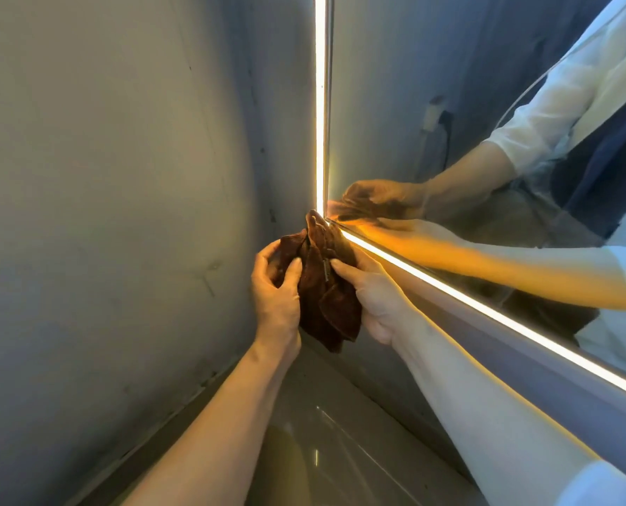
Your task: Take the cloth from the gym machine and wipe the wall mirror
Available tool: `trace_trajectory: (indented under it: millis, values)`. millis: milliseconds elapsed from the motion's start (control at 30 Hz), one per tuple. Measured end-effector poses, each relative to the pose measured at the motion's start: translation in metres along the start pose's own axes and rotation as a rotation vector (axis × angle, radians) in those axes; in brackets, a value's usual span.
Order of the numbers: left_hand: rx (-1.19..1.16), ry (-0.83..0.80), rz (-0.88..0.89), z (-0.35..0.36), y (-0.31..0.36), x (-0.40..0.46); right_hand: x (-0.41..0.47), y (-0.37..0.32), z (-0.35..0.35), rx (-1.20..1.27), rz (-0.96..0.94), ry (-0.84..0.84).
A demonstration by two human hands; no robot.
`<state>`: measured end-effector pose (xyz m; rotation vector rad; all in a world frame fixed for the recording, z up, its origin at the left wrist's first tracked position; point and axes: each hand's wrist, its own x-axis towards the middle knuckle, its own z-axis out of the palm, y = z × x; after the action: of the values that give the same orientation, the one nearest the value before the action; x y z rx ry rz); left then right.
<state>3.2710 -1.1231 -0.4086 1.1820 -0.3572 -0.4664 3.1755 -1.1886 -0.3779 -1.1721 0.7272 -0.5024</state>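
A crumpled brown cloth [324,286] hangs between both hands just below the lower left corner of the wall mirror [432,104]. My left hand [275,297] pinches its left side with thumb and fingers. My right hand [373,297] grips its right side, thumb on the front. The cloth's top tip touches the lit corner of the mirror frame. The mirror reflects the hands, the cloth and a white sleeve. No gym machine is in view.
A bright light strip [320,104] runs up the mirror's left edge and along its bottom edge [486,312]. A grey wall [103,177] meets the mirror wall in a tight corner. Glossy pale floor [326,451] lies below.
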Motion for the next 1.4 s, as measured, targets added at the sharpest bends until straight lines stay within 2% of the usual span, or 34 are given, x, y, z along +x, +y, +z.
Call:
trace_trajectory:
  millis: [100,233,333,400,467,600,667,733,800,867,900,933,967,1067,1100,1133,1167,1233,1300,1367,1400]
  values:
    - [-0.003,-0.009,0.015,0.002,0.014,-0.007,-0.012,-0.005,0.005,-0.061,-0.012,0.005]
    - [-0.008,-0.088,0.019,0.011,0.041,-0.017,-0.028,-0.025,0.001,0.122,-0.007,-0.116]
    - [0.014,-0.179,0.107,0.019,0.06,-0.029,-0.047,-0.043,0.002,0.044,-0.139,-0.144]
    - [0.008,-0.228,0.148,0.026,0.077,-0.038,-0.065,-0.064,0.006,-0.152,-0.314,-0.015]
    - [0.005,-0.311,0.221,0.039,0.103,-0.042,-0.085,-0.097,0.012,-0.414,-0.564,0.182]
    - [-0.003,-0.384,0.383,0.069,0.157,-0.041,-0.125,-0.181,0.014,-0.902,-1.348,0.735]
    - [-0.002,-0.386,0.447,0.084,0.174,-0.038,-0.146,-0.225,0.003,-1.111,-1.602,0.943]
    - [0.043,-0.389,0.482,0.097,0.184,-0.034,-0.159,-0.264,-0.013,-1.467,-1.601,1.124]
    - [0.096,-0.389,0.519,0.108,0.194,-0.033,-0.159,-0.297,-0.035,-1.773,-1.428,1.275]
    - [0.117,-0.392,0.555,0.12,0.202,-0.029,-0.153,-0.317,-0.047,-1.909,-1.305,1.33]
    - [0.122,-0.396,0.575,0.125,0.205,-0.027,-0.147,-0.32,-0.051,-1.949,-1.315,1.344]
    - [0.13,-0.399,0.598,0.129,0.208,-0.025,-0.139,-0.317,-0.054,-1.994,-1.359,1.311]
    - [0.147,-0.398,0.628,0.132,0.21,-0.021,-0.129,-0.309,-0.058,-2.087,-1.417,1.207]
    - [0.244,-0.355,0.772,0.138,0.215,-0.001,-0.108,-0.278,-0.063,-2.573,-1.447,0.684]
    - [0.27,-0.339,0.811,0.14,0.219,0.008,-0.11,-0.286,-0.061,-2.672,-1.425,0.614]
    - [0.29,-0.326,0.841,0.142,0.225,0.015,-0.114,-0.304,-0.058,-2.704,-1.46,0.655]
    - [0.312,-0.317,0.87,0.144,0.232,0.023,-0.117,-0.326,-0.054,-2.667,-1.525,0.774]
    - [0.366,-0.295,0.947,0.15,0.246,0.034,-0.127,-0.376,-0.046,-2.44,-1.563,1.082]
    - [0.418,-0.264,1.004,0.156,0.255,0.042,-0.13,-0.399,-0.035,-2.182,-1.544,1.253]
    - [0.466,-0.233,1.038,0.158,0.256,0.053,-0.112,-0.373,-0.03,-2.152,-1.614,1.203]
    - [0.481,-0.226,1.067,0.157,0.253,0.059,-0.099,-0.348,-0.03,-2.249,-1.631,1.027]
